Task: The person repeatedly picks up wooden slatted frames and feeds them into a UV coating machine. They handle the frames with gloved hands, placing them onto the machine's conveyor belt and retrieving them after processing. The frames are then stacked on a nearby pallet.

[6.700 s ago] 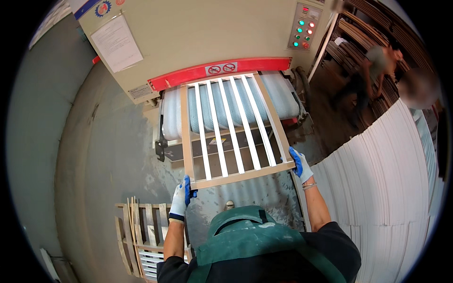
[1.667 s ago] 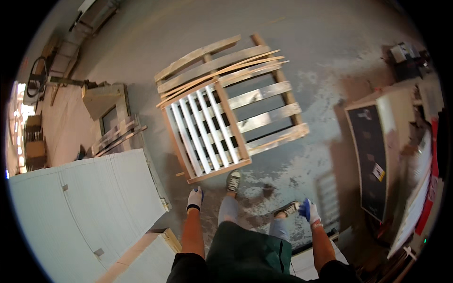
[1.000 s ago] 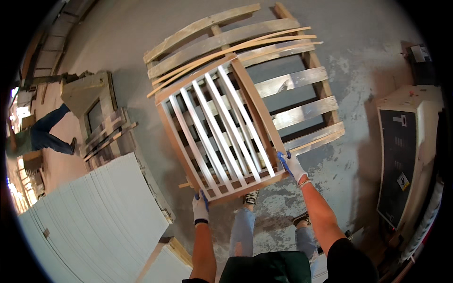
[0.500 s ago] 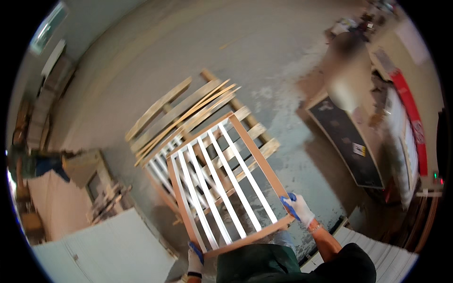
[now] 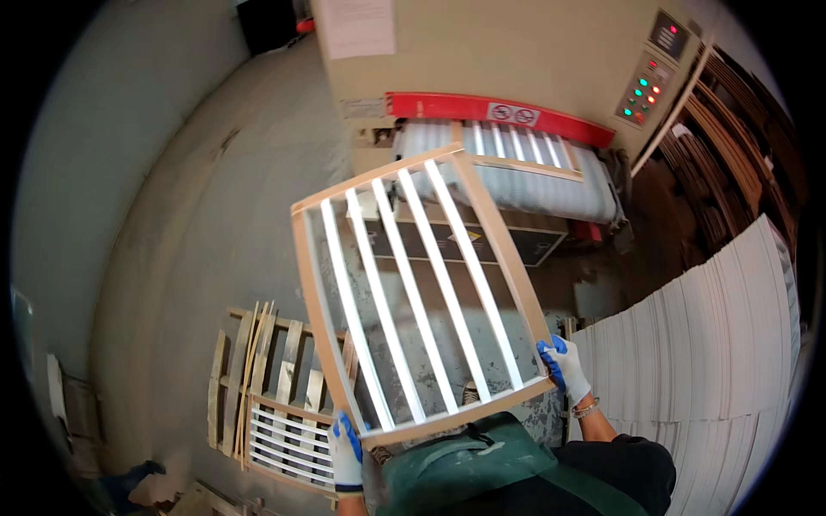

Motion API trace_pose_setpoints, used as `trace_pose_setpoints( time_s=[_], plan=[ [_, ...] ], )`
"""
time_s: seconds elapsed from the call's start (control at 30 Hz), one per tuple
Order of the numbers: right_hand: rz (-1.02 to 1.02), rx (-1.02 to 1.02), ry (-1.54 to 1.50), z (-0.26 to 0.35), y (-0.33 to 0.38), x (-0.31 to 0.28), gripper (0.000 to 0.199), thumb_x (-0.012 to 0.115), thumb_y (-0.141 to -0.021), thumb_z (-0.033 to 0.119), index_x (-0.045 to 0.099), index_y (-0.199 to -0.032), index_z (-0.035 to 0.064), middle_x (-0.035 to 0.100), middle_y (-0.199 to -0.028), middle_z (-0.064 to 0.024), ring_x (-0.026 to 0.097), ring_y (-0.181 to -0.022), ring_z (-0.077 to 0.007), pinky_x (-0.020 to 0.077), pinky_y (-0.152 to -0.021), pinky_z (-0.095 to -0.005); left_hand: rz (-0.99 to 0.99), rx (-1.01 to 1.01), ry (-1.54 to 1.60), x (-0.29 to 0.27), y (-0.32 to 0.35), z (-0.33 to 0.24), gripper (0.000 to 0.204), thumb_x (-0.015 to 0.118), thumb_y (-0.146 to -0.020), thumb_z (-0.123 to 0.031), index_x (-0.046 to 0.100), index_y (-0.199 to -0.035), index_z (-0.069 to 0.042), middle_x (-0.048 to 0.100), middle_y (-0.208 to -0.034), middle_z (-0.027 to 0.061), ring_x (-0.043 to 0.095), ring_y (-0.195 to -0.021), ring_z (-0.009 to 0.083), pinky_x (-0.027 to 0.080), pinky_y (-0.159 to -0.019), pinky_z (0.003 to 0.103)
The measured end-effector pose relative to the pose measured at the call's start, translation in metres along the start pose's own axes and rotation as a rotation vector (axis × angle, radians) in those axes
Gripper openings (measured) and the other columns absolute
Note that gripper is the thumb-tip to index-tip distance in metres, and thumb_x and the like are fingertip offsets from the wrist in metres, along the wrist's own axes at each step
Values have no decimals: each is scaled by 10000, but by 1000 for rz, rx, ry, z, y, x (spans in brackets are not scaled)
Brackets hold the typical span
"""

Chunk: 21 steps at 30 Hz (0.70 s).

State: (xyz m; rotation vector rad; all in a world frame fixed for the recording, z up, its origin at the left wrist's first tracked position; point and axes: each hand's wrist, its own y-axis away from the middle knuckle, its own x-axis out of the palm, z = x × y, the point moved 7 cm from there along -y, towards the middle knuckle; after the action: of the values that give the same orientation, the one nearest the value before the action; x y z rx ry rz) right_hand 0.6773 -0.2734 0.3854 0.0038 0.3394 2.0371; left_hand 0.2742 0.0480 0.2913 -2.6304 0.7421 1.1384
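Note:
I carry a rectangular slatted frame (image 5: pixel 503 241) in front of me, with brown outer rails and several bright white bars inside. My left hand (image 5: pixel 347 456), in a white glove with blue fingers, is closed on its near left corner. On the near right corner, my right hand (image 5: pixel 568 370), gloved alike, grips the rail. The frame's far edge is raised toward a machine. A similar slatted frame (image 5: pixel 538 170) lies at the machine's opening, partly under a red guard (image 5: pixel 430 105). Another slatted frame (image 5: pixel 292 440) rests on a wooden pallet (image 5: pixel 218 387) at the lower left.
The beige machine (image 5: pixel 516 52) stands ahead, with a grey ribbed feed bed (image 5: pixel 508 196) and a lit control panel (image 5: pixel 645 86). Tall pale stacked sheets (image 5: pixel 688 344) stand close on my right. Brown strips (image 5: pixel 710 163) are stacked behind them. Part of another person (image 5: pixel 129 486) shows at the lower left.
My view has turned right, from the pallet to the machine. The held frame has come along, away from above the pallet. Both hands keep their grip.

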Motion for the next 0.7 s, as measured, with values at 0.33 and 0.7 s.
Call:
trace_pose_setpoints(
  time_s=[0.33, 0.7],
  plan=[
    [-287, 65, -283, -63, -39, -158, 255, 673, -949, 256, 676, -847, 23, 644, -729, -34, 618, -622, -131, 491, -565, -285, 89, 557, -104, 102, -120, -204, 288, 477, -1019, -183, 613, -1116, 51, 678, -963, 250, 652, -837, 413, 526, -743, 458],
    [-250, -55, -279, -55, -120, -192, 282, 687, -943, 300, 669, -862, 31, 630, -737, -35, 622, -618, -140, 485, -557, -296, 334, 226, 107, 155, -173, -277, 568, 352, -1080, -367, 611, -822, 68, 629, -684, 222, 628, -662, 377, 485, -639, 424]
  ],
)
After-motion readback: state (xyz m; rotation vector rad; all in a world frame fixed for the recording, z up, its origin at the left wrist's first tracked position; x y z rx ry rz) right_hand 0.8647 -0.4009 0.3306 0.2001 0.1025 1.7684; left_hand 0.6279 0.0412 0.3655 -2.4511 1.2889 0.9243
